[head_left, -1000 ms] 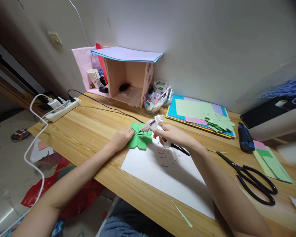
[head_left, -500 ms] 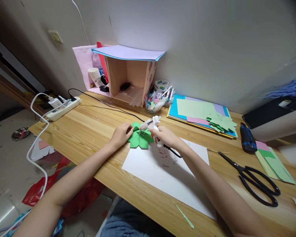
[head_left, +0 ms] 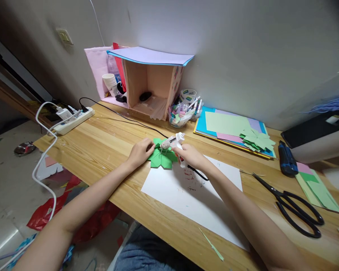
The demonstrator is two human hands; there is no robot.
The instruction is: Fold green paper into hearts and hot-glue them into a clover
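The left hand (head_left: 142,152) pinches the green paper flower (head_left: 161,161) at the white sheet's (head_left: 164,188) far-left corner and should sit clear of the glue gun (head_left: 173,142), which the right hand (head_left: 190,155) grips low over the petals. An open box (head_left: 159,81) stands at the wooden table's (head_left: 101,130) back edge, before the wall (head_left: 243,60).

Paper flower (head_left: 161,162) at left fingers (head_left: 150,149): bright green. Glue gun (head_left: 173,140) in right fingers (head_left: 179,152): mostly white; cord (head_left: 197,173) below them black. Sheet (head_left: 186,203) below right fingers: white, flecked red and dark. Tabletop (head_left: 113,130) around both: honey-brown, streaked with grain. Box (head_left: 137,82) beyond the fingers: peach inside, lilac roof (head_left: 151,55) edged bright blue, side wall (head_left: 176,79) blotched darker. Paper stack (head_left: 226,122) past right fingers: blue, lilac, pink, yellow, pale green on top; cut flowers (head_left: 258,140) on it pale green too. Scissors (head_left: 278,194) right of right fingers: black.
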